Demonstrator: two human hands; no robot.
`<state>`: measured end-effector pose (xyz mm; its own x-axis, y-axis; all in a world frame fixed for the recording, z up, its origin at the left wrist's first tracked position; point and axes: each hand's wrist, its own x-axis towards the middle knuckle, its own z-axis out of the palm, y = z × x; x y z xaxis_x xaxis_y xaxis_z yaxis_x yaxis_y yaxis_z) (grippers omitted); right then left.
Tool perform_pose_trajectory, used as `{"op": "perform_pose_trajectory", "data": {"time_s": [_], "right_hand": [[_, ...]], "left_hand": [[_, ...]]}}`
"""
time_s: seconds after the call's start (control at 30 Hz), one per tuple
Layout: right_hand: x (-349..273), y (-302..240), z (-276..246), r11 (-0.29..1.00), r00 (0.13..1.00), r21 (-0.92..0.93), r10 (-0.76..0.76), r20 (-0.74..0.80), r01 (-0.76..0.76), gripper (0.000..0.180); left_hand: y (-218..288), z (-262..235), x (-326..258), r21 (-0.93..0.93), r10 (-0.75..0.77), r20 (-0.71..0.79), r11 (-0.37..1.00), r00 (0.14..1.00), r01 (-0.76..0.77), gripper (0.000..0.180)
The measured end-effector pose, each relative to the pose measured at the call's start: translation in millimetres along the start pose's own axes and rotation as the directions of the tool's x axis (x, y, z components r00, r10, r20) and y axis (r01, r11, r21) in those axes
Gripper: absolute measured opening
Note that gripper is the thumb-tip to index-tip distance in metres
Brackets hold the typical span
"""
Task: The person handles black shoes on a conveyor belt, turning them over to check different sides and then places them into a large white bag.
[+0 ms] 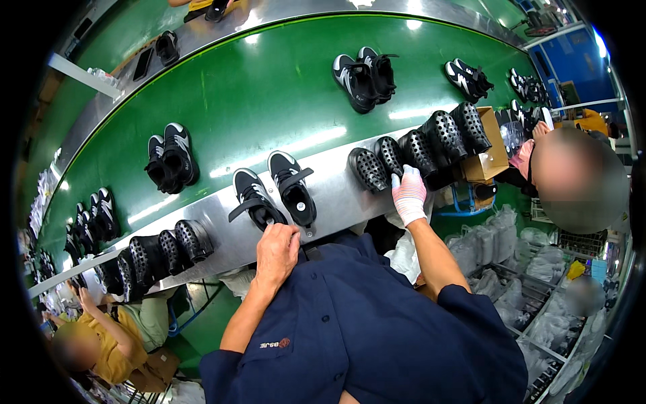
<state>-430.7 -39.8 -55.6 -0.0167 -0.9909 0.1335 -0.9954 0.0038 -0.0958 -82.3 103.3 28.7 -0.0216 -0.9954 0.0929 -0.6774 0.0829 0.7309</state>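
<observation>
Before me on the metal ledge stands a pair of black sneakers with grey trim, a left sneaker (253, 200) and a right sneaker (294, 190), toes pointing away and straps undone. My bare left hand (277, 253) is closed at the heel of the left sneaker; its curled fingers hide whatever is in them. My right hand (409, 196), in a white and pink glove, reaches to a row of black perforated shoe trees (418, 152). Its fingers are apart, with the tips at the near ends of the shoe trees.
Pairs of sneakers stand on the green belt (269, 101) beyond the ledge. More perforated shoe trees (163, 254) line the ledge at left. A cardboard box (493, 149) is at right. One co-worker (111, 343) sits at lower left, another (572, 178) at right, near racks of bagged items (538, 289).
</observation>
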Motion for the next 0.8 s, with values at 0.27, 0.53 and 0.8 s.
{"op": "perform_pose_trajectory", "data": {"time_s": [0.27,0.53,0.8], "right_hand": [[-17,-36,-146,0.927,0.989,0.344,-0.135,-0.067,0.15,0.039],[-42,-113,-191,0.723,0.668,0.683,-0.457,0.587,-0.105,0.039],[-45,-135,-142,0.848,0.593,0.524,-0.386,0.707,-0.073,0.044]], "left_hand": [[35,-6,39,-0.333,-0.112,0.11,0.932,0.988,0.143,0.046],[32,6,61,-0.802,-0.276,0.372,0.386,0.886,0.457,0.041],[-4,13,42,-0.315,-0.391,-0.092,0.884,0.916,0.346,0.04]]}}
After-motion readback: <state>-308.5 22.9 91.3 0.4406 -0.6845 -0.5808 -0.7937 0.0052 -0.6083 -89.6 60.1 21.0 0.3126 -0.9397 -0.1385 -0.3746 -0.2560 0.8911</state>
